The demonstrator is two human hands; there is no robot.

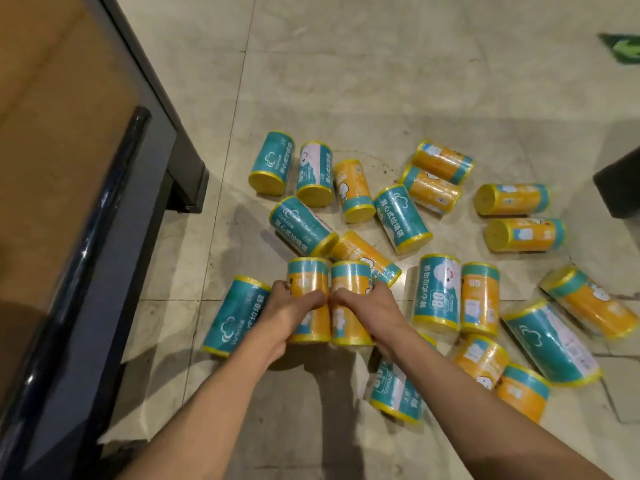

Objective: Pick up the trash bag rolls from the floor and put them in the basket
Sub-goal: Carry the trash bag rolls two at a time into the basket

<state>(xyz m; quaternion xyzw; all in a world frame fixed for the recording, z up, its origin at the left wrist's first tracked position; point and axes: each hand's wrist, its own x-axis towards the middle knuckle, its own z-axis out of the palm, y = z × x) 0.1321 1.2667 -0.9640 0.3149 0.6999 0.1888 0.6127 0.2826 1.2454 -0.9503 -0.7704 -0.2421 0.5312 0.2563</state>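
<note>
The left hand (289,308) held one orange roll (308,299) and the right hand (372,306) held a second orange roll (349,303), the fingers curled around each, and the two rolls stood side by side, touching. Many other trash bag rolls (436,292), teal and orange with yellow ends, lay scattered on the tiled floor (346,81) around them. At the left edge of the floor stood a dark frame (152,109) with a brown cardboard surface (52,116); I could not tell if this was the basket.

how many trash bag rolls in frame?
20 rolls: one held in left hand, one in right hand, 18 on the floor around them; right arm may hide more.
</note>
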